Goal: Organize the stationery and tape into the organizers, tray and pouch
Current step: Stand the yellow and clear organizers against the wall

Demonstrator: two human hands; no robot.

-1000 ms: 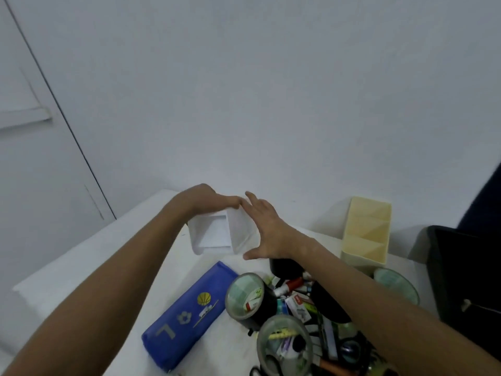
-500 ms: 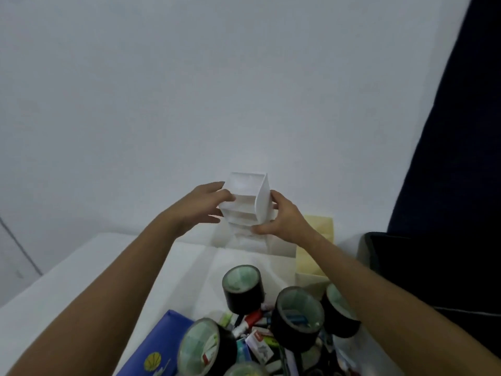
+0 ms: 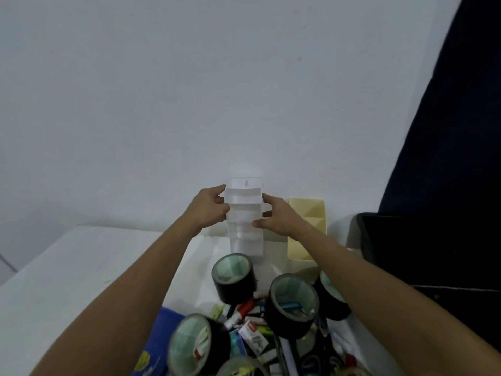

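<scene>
A white tiered organizer [image 3: 245,213] stands upright at the back of the table against the wall. My left hand [image 3: 210,208] grips its left side and my right hand [image 3: 273,217] grips its right side. A pale yellow organizer [image 3: 309,226] stands just to its right. In front lie several black tape rolls [image 3: 234,278], [image 3: 294,302], [image 3: 195,346] on a heap of markers, small boxes and other stationery [image 3: 253,335]. A blue pouch [image 3: 153,354] lies at the lower left, partly under my left arm.
The white table [image 3: 67,280] stretches to the left. A black tray or bin [image 3: 423,253] sits at the right edge of the table, with a dark blue cloth [image 3: 461,131] hanging above it. The wall is directly behind the organizers.
Both hands carried the white organizer from the table's middle to the back, turned it upright and set it against the wall beside the yellow one. The camera view shifted right.
</scene>
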